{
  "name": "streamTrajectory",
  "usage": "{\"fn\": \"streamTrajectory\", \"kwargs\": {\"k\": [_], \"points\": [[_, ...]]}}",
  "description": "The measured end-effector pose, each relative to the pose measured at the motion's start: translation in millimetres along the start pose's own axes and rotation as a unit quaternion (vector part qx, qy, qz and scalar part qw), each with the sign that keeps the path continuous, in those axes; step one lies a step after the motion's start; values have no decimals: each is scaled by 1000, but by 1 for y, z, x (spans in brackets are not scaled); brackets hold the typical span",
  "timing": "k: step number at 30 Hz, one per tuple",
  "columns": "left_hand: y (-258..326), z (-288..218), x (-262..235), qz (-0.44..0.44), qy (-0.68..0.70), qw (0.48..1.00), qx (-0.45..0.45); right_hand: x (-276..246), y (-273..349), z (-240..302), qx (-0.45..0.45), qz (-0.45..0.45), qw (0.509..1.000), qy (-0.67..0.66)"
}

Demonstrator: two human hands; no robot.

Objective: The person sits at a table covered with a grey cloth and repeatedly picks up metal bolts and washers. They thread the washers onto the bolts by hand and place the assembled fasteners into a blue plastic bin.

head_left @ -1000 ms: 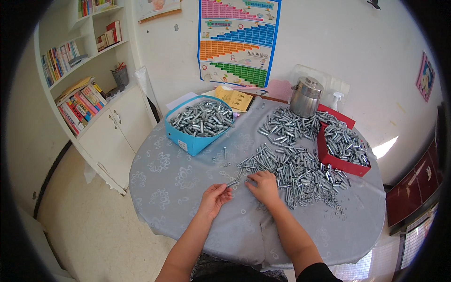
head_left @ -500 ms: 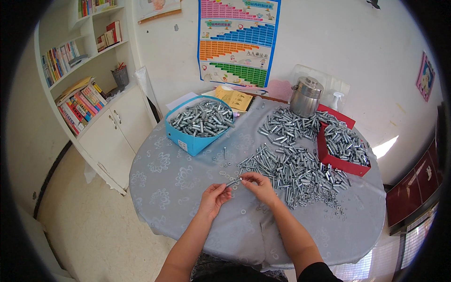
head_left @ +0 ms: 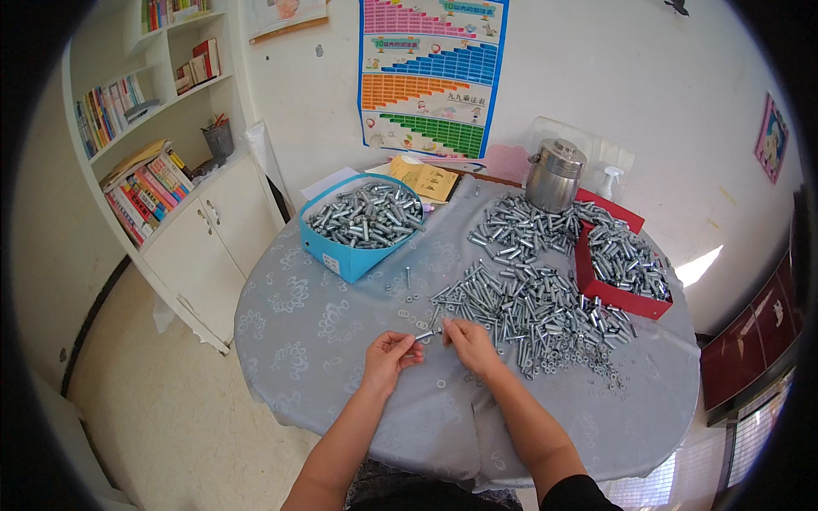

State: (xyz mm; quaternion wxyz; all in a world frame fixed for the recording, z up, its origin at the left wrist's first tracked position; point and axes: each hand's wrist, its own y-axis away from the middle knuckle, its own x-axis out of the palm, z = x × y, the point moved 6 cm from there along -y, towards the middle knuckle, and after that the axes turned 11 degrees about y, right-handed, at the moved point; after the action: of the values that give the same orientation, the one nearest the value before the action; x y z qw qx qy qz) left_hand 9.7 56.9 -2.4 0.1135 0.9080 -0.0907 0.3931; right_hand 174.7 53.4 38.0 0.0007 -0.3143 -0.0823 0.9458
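Over the near middle of the table, my left hand (head_left: 391, 358) pinches a silvery bolt (head_left: 426, 335) between thumb and fingers, its shank pointing right. My right hand (head_left: 470, 347) is closed at the bolt's right end; whether a small nut or washer sits in its fingertips is too small to tell. Just beyond my hands, loose washers (head_left: 405, 314) lie scattered near a single bolt (head_left: 408, 278) on the cloth. To the right spreads a big heap of bolts (head_left: 520, 311), with many small nuts (head_left: 567, 353) at its near edge.
A blue bin (head_left: 348, 260) full of bolt assemblies stands at the back left of the grey tablecloth (head_left: 290, 375). A red box (head_left: 626, 302) of bolts sits at the right. Behind the heap are a steel canister (head_left: 555, 177), a spray bottle (head_left: 610, 181) and a yellow booklet (head_left: 426, 179).
My right hand has turned and drawn slightly right, its fingers more curled at the bolt's end. The bolt has shifted a little to the right and lies more level.
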Motion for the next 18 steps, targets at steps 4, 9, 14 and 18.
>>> {"fn": "streamTrajectory", "kwargs": {"k": [4, 9, 14, 18], "points": [[-3, 2, -7, -12, 43, 999, 3, 6, -3, 4, -48, -41, 981, -186], [-4, 1, -10, -29, 61, 998, 4, 9, -2, -3, -12, 9, 986, -164], [-4, 0, -12, -37, 60, 997, 12, 12, -3, -11, -20, 49, 981, -185], [-3, -1, -10, -38, 51, 998, 16, 11, -1, 3, -25, 25, 978, -203]]}}
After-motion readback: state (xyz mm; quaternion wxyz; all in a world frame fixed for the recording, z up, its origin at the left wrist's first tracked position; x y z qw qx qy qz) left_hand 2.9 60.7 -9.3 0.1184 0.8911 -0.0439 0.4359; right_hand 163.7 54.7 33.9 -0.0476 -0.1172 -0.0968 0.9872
